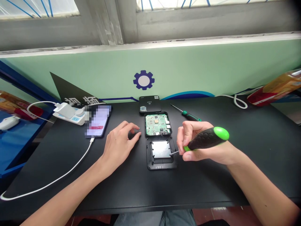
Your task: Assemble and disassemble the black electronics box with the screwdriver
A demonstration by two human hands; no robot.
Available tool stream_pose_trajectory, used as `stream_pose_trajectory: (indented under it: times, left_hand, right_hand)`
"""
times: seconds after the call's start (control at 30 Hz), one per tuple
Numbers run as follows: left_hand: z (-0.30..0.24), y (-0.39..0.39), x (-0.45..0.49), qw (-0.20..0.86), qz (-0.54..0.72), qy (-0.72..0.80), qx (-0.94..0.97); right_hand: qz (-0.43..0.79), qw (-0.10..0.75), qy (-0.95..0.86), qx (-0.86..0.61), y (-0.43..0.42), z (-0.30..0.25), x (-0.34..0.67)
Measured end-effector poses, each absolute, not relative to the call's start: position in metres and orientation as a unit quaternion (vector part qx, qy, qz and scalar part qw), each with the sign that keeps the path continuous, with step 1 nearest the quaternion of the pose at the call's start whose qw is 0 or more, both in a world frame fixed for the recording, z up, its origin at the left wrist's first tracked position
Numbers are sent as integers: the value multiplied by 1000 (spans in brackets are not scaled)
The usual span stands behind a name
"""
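My right hand [197, 139] grips a screwdriver [208, 138] with a black and bright green handle. Its thin shaft points left, and its tip meets the right edge of a silver metal plate [161, 149]. That plate lies in a square black plastic cover [161, 166] on the table. To the left, my left hand [119, 139] rests with thumb and fingers curled in a near pinch; a tiny shiny bit shows at the fingertips, too small to name. Just behind the cover sits an open black case with a green circuit board [156, 124].
A black box [150, 104] with labels stands behind the circuit board. A second screwdriver [188, 115], green and black, lies at the back right. Left of my left hand are a phone [98, 121], its white cable [70, 171] and a power strip [70, 114]. A bottle [277, 86] leans at far right.
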State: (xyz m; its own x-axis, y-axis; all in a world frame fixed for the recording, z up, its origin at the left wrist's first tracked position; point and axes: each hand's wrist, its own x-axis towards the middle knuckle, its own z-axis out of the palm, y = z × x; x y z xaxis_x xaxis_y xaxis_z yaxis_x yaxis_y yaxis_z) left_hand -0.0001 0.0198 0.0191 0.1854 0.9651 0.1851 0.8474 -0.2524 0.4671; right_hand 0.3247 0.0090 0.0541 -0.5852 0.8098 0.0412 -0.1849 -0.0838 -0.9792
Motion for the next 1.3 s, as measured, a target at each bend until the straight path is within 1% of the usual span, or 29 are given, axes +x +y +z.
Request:
stream_pose_trajectory:
  times: [0.47,0.67,0.73,0.83,0.93,1.03,1.1,1.3]
  left_hand:
    - [9,22,-3,124,215,575,779]
    - [12,22,-1,136,248,539,794]
    - [13,20,-1,141,268,523,797]
    - [14,18,1,158,307,498,795]
    - [17,14,3,213,338,476,783]
    - [21,12,7,322,355,450,753]
    - [23,10,10,378,361,435,733]
    - [21,10,13,458,368,409,699]
  right_hand:
    - [679,361,-585,-257,8,52,327]
    - [658,358,-607,-265,9,53,327]
    - [650,368,-612,-259,10,52,328]
    - [626,411,-615,-247,12,50,329]
    - [606,462,-602,-240,14,50,327]
    - [606,502,-573,-230,15,52,325]
    - [625,507,-549,-225,15,55,324]
    - [674,486,-523,-189,15,61,321]
